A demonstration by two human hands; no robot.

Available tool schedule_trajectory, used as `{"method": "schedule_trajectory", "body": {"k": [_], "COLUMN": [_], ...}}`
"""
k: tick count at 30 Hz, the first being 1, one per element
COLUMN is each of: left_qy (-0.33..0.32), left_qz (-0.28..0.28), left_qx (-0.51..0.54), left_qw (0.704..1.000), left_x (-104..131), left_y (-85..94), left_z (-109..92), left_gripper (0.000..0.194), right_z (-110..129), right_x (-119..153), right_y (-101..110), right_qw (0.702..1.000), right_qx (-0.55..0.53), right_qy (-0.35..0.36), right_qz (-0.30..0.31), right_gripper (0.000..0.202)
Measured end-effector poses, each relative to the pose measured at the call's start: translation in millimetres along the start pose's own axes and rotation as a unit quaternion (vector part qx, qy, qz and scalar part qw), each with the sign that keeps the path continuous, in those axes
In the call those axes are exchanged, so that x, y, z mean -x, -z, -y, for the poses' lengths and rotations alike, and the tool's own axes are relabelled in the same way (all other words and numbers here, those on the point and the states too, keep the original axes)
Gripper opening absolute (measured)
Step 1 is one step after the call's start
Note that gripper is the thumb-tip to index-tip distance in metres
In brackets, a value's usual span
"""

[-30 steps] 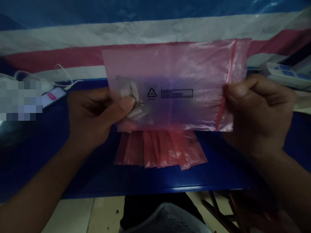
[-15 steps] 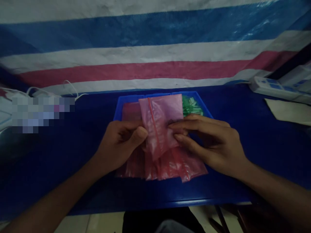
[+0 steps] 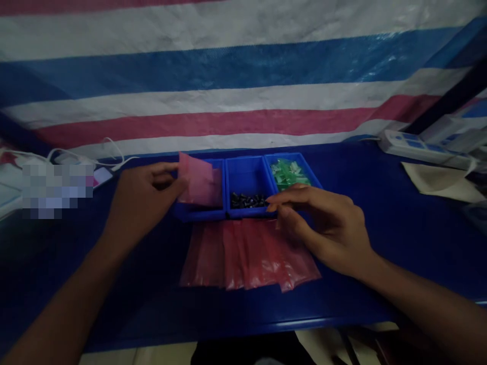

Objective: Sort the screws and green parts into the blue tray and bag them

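My left hand (image 3: 152, 190) pinches a pink plastic zip bag (image 3: 196, 175) by its left edge, holding it over the left blue bin (image 3: 205, 213). More pink plastic shows behind it in that bin. My right hand (image 3: 323, 218) has thumb and fingers drawn together near the front right corner of the middle blue bin (image 3: 247, 172); anything between the fingertips is too small to make out. Small dark pieces (image 3: 247, 200) lie at the front of the middle bin. Green packets (image 3: 289, 173) fill part of the right blue bin (image 3: 310, 172).
Several pinkish-red zip bags (image 3: 251, 258) lie overlapping in front of the bins on the blue table (image 3: 152, 304). White cables (image 3: 114, 152) and blurred items are at the left. A power strip (image 3: 414, 147) and a beige sheet (image 3: 437, 180) lie at the right; a striped tarp (image 3: 243, 66) hangs behind.
My left hand has carried the pink bag left, from in front of the bins to over the left bin. My right hand has come off that bag. The middle bin has come into view.
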State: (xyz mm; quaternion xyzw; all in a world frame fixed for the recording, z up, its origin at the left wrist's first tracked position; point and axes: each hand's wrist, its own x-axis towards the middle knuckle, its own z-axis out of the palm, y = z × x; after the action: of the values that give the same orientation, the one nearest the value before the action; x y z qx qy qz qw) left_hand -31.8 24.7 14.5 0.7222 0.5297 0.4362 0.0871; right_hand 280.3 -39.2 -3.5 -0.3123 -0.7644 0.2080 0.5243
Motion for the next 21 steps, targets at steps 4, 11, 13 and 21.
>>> {"method": "schedule_trajectory", "body": {"k": [4,11,13,21], "left_qy": [-0.066,-0.212,-0.229,-0.154], "left_qz": [-0.024,0.059,0.133,0.279], "left_qx": [-0.17,-0.21,-0.211,-0.226], "left_qw": [0.983,0.953,0.941,0.92], "left_x": [8,12,15,23], "left_y": [-5.5,-6.0,-9.1,-15.3], "left_z": [-2,-17,-17,-20], "left_gripper": [0.032,0.032,0.038,0.067], "right_z": [3,5,6,7], "right_x": [1,2,2,8], "right_y": [-3,0,0,-3], "right_qw": [0.999,0.998,0.997,0.992], "right_qx": [0.007,0.026,0.024,0.05], "right_qy": [0.025,0.038,0.045,0.08], "right_qz": [0.022,0.047,0.049,0.081], "right_gripper": [0.034,0.036,0.036,0.029]}}
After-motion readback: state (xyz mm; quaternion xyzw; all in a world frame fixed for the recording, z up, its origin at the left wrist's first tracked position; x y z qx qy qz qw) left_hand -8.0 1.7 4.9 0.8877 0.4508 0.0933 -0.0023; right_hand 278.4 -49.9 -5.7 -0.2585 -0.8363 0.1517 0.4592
